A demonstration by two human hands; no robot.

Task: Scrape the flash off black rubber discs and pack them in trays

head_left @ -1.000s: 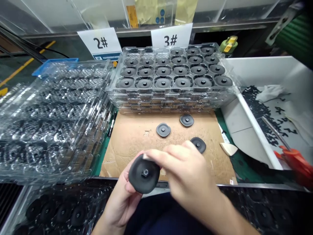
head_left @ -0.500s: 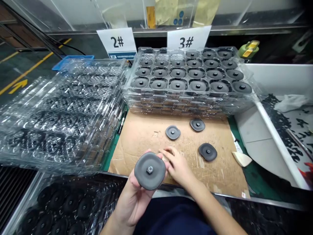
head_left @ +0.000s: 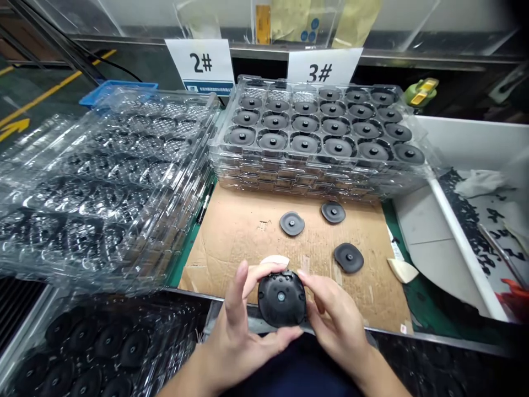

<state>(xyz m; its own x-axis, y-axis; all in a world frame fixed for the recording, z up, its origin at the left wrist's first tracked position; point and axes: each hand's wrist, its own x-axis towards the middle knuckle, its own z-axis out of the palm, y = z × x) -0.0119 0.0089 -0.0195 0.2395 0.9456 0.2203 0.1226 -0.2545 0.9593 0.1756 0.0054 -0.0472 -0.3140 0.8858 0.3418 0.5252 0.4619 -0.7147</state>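
Between my hands is a black rounded disc (head_left: pixel 282 306) with small holes along its upper edge and a round spot in its middle. My left hand (head_left: pixel 243 331) grips it with the index finger at the top and the thumb at the bottom. The fingertips of my right hand (head_left: pixel 341 317) pinch its right edge. Just behind the disc a white piece (head_left: pixel 275 259) lies on the cardboard sheet (head_left: pixel 231 231), partly covered by my left fingers. Three similar discs lie further off: a grey disc (head_left: pixel 292 223), a back disc (head_left: pixel 333 212) and a right disc (head_left: pixel 349 257).
Stacked clear trays (head_left: pixel 314 165) holding discs stand at the back, with another tray stack (head_left: pixel 165 182) to the left. On the right are a cream wedge (head_left: pixel 402 270) and a white bin (head_left: pixel 463 242) with small black scraps. More discs in a tray (head_left: pixel 91 353) sit at lower left.
The disc has been turned over, from its face with a raised nut to its other face, and moved right. My right hand has come onto its edge. The white piece now shows behind it.
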